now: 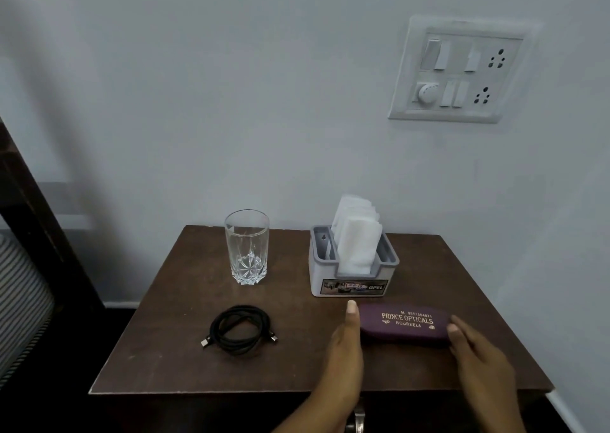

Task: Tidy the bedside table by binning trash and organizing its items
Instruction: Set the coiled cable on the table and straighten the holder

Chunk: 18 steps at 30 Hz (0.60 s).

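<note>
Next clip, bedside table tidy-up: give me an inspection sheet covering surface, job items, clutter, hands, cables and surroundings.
Surface: brown wooden bedside table, set against the wall.
Job's things: maroon spectacle case near the front right; empty cut-glass tumbler upright at the back; grey napkin holder with white tissues standing in it.
Clutter: nothing seen.
Hands: left hand flat against the case's left end; right hand at its right end; the case rests on the table.
Cables: black USB cable coiled at the front left, unplugged.
Surroundings: switch and socket panel on the wall; dark wooden frame at left.
</note>
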Each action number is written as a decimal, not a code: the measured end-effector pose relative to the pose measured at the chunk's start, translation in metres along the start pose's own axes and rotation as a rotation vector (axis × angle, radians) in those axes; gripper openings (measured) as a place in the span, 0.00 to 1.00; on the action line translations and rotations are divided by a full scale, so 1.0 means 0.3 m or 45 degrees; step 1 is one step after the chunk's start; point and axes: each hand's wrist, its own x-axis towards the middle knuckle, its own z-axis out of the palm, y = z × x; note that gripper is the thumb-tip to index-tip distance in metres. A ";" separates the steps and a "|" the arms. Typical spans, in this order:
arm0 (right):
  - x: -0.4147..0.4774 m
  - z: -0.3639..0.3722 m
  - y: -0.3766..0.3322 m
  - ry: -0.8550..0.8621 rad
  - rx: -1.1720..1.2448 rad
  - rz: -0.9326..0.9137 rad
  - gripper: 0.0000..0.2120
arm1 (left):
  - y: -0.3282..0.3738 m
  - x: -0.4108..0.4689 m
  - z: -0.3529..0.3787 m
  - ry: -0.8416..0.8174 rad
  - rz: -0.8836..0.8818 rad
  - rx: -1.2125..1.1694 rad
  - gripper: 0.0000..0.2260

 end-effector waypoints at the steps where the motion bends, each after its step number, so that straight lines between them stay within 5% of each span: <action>1: 0.000 0.006 -0.006 0.005 -0.001 -0.002 0.14 | -0.010 0.005 0.000 0.006 -0.009 0.005 0.49; 6: -0.036 0.016 -0.027 -0.044 0.057 -0.033 0.16 | -0.027 -0.017 -0.024 0.069 -0.007 -0.096 0.56; 10: -0.069 0.037 -0.041 -0.079 0.068 -0.030 0.16 | -0.043 -0.038 -0.052 0.135 -0.005 -0.124 0.50; 14: -0.100 0.067 -0.042 -0.111 0.054 -0.056 0.18 | -0.070 -0.039 -0.085 0.188 -0.009 -0.152 0.61; 18: -0.117 0.091 -0.039 -0.112 0.064 -0.049 0.18 | -0.055 -0.056 -0.117 0.208 0.010 -0.172 0.43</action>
